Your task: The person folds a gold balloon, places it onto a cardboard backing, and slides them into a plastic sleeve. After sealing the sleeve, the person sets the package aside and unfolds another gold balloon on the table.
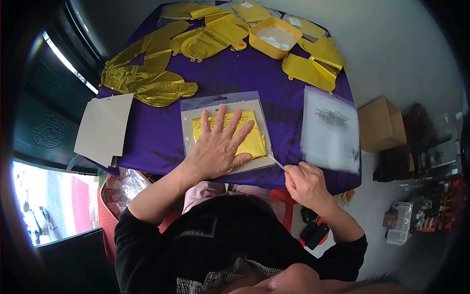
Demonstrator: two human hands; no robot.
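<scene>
Near edge of a purple-covered table [235, 73]. Right hand [306, 183]: at the edge, fingers curled in, pinching a thin pale stick [277, 162]; its tip is at the lower right of a clear hanging bag [186, 104].

Left hand [220, 142]: palm down, fingers spread, over a folded gold foil packet [257, 134]. Packet lies against a pale card [245, 106], both at the bag, centre of the near side. Small dark print on packet, partly under the fingers; not legible.

Left side: pale cards [105, 125], loosely stacked, no print seen. Right side: stack of clear bags [329, 134], dark lines of print near top, more at lower right; too small to read. Left, off the table, dark green surface [29, 122] with raised round emblem [49, 132], characters unclear.

Farther: crumpled gold foil [142, 83] at left; flat gold foil shapes [210, 39] behind it, red round mark [242, 44] on one. More gold foil [316, 68] at right. Yellow tub [267, 46] between, whitish contents. Far edge: bagged gold packets [254, 12], white labels [247, 5], unreadable.
</scene>
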